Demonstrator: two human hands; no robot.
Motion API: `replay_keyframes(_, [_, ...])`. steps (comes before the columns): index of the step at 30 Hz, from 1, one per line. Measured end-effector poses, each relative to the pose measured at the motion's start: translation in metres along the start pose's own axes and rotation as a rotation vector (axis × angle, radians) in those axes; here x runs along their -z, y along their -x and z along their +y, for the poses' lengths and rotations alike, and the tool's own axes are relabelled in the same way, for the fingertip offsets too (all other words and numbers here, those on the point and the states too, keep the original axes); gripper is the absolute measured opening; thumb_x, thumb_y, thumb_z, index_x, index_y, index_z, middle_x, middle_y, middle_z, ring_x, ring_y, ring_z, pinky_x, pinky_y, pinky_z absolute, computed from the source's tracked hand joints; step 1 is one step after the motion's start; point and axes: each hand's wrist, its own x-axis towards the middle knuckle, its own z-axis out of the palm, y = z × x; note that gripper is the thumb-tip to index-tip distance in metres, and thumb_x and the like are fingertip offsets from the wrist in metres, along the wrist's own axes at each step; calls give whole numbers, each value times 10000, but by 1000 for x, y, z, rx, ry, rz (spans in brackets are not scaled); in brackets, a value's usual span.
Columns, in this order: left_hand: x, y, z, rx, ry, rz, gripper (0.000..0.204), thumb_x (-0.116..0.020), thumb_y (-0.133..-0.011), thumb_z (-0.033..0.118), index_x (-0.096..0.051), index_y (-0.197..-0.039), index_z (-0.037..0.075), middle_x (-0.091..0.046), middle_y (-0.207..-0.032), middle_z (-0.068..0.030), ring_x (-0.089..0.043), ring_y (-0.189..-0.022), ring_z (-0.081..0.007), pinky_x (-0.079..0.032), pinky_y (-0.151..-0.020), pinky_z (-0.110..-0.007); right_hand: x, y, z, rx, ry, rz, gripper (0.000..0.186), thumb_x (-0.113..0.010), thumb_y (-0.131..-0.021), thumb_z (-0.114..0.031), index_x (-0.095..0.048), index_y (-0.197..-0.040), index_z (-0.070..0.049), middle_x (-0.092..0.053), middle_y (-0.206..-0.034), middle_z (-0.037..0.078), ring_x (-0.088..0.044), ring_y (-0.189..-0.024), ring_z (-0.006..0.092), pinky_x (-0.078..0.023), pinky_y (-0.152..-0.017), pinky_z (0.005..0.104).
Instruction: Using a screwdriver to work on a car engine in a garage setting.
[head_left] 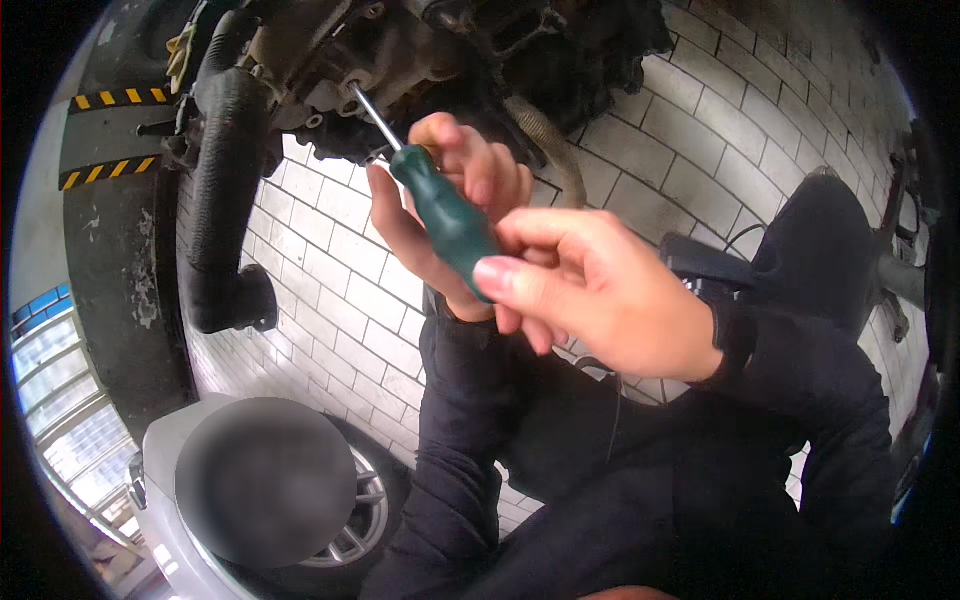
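A screwdriver with a dark green handle (440, 212) and a bright metal shaft slants up and to the left. Its tip meets a round fitting on the grimy metal housing (330, 60) of a vehicle's underside. My right hand (590, 290) is closed around the butt end of the handle, thumb on top. Around the front of the handle is my left hand (480, 180), its thumb apart on the left side and its fingers loosely bent on the right. Whether the left palm touches the handle is hidden.
A thick black hose (225, 190) hangs at the left, beside a dark post (120, 250) with yellow-black stripes. A thinner ribbed hose (545, 145) dangles right of the housing. A silver car's wheel (370, 510) shows at lower left. White tiles (340, 260) cover the floor.
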Motion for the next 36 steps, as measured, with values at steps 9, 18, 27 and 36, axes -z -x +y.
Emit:
replay_keyframes(9, [12,3,-7,45,-13,-77,431,-468,-1089,504,-477,-905,115,-379,-663,8,-287,-546,-104,-263,-513,-301,8,0,1,-42,177,41,261,-674,-1032,-244,-637,-1066,13,-663,-819,32,-606,-651,61,-474,-592,208])
replay_keyframes(18, [16,-1,-10,13,97,-126,431,-502,-1073,505,-516,-960,89,-413,-656,10,-317,-540,-112,-285,-515,-306,18,-4,1,-150,-76,-103,338,-578,-1082,-325,-638,-1020,1,-686,-815,60,-637,-643,86,-501,-594,224])
replay_keyframes(27, [-8,7,-16,2,-165,10,401,-502,-1074,462,-466,-883,111,-382,-582,21,-288,-490,-95,-275,-498,-294,9,19,0,108,356,181,247,-756,-913,-184,-609,-939,13,-651,-755,52,-611,-657,85,-483,-601,256])
replay_keyframes(36, [-33,2,-14,52,-221,50,408,-555,-1037,413,-491,-844,60,-407,-580,-15,-335,-467,-111,-295,-484,-303,8,29,-8,175,417,224,259,-751,-912,-208,-638,-962,20,-608,-726,29,-563,-640,70,-464,-586,249])
